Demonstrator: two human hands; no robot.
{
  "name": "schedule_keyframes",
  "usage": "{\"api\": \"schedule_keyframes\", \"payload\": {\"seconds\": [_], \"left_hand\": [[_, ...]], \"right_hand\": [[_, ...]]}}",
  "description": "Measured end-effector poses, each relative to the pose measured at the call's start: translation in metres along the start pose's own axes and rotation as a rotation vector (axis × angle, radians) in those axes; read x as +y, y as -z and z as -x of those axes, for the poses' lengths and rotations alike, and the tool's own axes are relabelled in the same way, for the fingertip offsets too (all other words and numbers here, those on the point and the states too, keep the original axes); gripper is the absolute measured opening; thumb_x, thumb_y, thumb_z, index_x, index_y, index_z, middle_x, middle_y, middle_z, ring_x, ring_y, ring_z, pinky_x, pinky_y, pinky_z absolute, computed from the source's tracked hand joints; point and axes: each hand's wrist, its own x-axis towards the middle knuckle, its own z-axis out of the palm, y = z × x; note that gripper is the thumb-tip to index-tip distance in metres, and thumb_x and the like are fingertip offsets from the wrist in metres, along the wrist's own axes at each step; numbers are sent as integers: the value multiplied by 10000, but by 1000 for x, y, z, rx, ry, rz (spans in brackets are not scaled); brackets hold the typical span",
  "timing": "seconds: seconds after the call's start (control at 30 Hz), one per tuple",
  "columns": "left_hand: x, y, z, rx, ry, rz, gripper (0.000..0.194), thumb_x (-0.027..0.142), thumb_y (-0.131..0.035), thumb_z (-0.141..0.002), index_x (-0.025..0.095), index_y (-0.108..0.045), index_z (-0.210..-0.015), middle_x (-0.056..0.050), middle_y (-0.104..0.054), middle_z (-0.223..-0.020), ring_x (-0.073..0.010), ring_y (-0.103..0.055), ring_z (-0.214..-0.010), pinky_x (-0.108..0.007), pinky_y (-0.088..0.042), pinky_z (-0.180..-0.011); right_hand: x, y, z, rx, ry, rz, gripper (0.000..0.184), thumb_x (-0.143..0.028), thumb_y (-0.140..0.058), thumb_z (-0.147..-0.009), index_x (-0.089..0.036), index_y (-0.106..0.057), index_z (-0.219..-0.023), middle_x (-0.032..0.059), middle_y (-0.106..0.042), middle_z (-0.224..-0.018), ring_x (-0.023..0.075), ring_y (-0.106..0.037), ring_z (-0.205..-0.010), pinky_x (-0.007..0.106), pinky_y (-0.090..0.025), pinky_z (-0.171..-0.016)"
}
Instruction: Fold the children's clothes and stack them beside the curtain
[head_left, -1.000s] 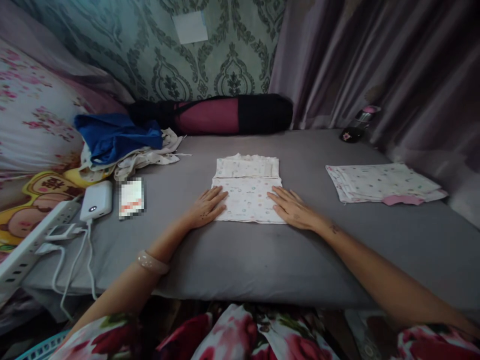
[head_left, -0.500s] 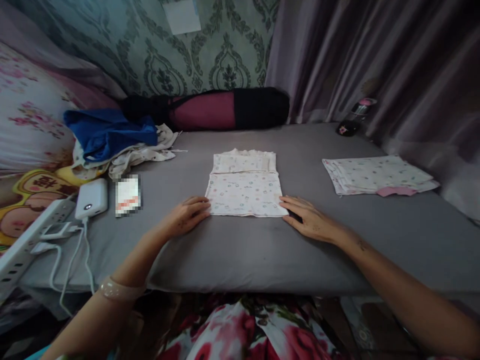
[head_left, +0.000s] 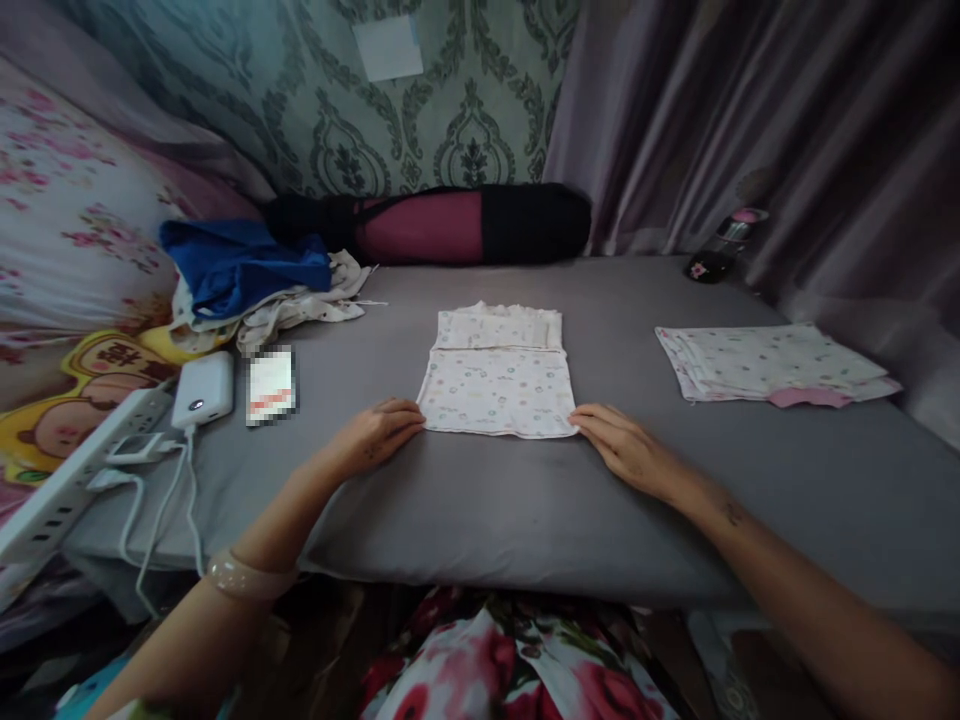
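Note:
A folded white garment with a small coloured print lies flat on the grey sheet in front of me. Its far part is folded over, and a ruffled edge shows at the top. My left hand pinches the near left corner, fingers pressed together. At the near right corner, my right hand grips the fabric between thumb and fingertips. Both hands rest low, close to the sheet.
Folded printed clothes lie to the right, a dark bottle behind them. On the left are a blue cloth, a white power bank, a power strip with cables and a blurred packet. A long maroon-black bag lies along the wall.
My fingers, more spread beside the garment before, have closed on its two near corners. The view has shifted slightly; the garment still lies in the same spot.

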Motion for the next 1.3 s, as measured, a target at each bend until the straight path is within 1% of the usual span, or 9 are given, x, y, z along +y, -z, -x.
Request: {"api": "schedule_keyframes", "payload": {"seconds": [0.23, 0.43, 0.5, 0.63, 0.83, 0.93, 1.07, 1.17, 1.3], "left_hand": [[9, 0, -5, -15, 44, -104, 346, 330, -298, -988, 196, -609, -1058, -95, -635, -1094, -198, -613, -990, -325, -489, -867], [1, -7, -8, -9, 145, -108, 309, 357, -266, -996, 203, -526, -1059, -72, -641, -942, -192, -635, -816, -297, -473, -730], [-2, -8, -9, 16, 166, -62, 310, 376, -268, -997, 208, -520, -1059, -61, -646, -908, -189, -635, -796, -289, -462, -721], [-1, -2, -14, 73, 238, 51, 301, 405, -304, -986, 216, -536, -1019, -19, -641, -790, -155, -614, -704, -256, -444, -686], [4, 14, -31, 83, 312, 148, 305, 456, -415, -930, 201, -584, -940, -4, -642, -714, -139, -592, -659, -234, -429, -632], [0, 19, -42, 57, 334, 175, 291, 461, -552, -839, 200, -617, -950, -7, -655, -733, -149, -589, -665, -229, -420, -595], [-12, 23, -57, 52, 311, 167, 234, 396, -530, -823, 193, -642, -853, 11, -608, -660, -131, -546, -621, -216, -390, -567], [-21, 24, -72, 133, 325, 147, 251, 395, -519, -811, 178, -643, -842, 13, -583, -654, -124, -519, -614, -220, -378, -576], [-31, 18, -97, 271, 434, 145, 242, 375, -512, -793, 166, -631, -827, 5, -588, -680, -129, -517, -628, -227, -376, -579]], "right_hand": [[6, -9, -8, 54, 10, -43, 364, -249, -314, -972, -239, -610, -1184, 82, -655, -1088, 232, -586, -1017, 425, -499, -904], [5, -9, -10, 79, -24, -115, 350, -223, -325, -953, -209, -608, -1159, 87, -653, -1008, 207, -610, -946, 362, -508, -842], [7, -10, -12, 96, -82, -145, 355, -239, -318, -948, -194, -615, -1138, 78, -652, -916, 188, -626, -835, 338, -516, -787], [10, -11, -20, 122, -316, -297, 362, -334, -332, -948, -178, -625, -1091, 21, -637, -681, 153, -615, -616, 299, -530, -664], [12, -8, -34, 113, -510, -527, 311, -361, -431, -879, -165, -615, -1036, 44, -696, -682, 170, -671, -621, 299, -547, -639], [12, -2, -40, 95, -473, -462, 286, -376, -541, -816, -179, -628, -1004, 33, -695, -700, 176, -666, -642, 283, -523, -619], [16, 6, -51, 90, -418, -277, 230, -368, -543, -796, -197, -664, -890, -5, -653, -649, 153, -602, -583, 247, -447, -551], [26, 9, -65, 163, -456, -179, 239, -373, -527, -785, -192, -673, -840, 2, -636, -626, 158, -574, -568, 256, -428, -545], [48, 3, -89, 292, -503, -198, 232, -336, -529, -761, -179, -665, -864, 46, -693, -751, 186, -632, -674, 288, -483, -634]]}}
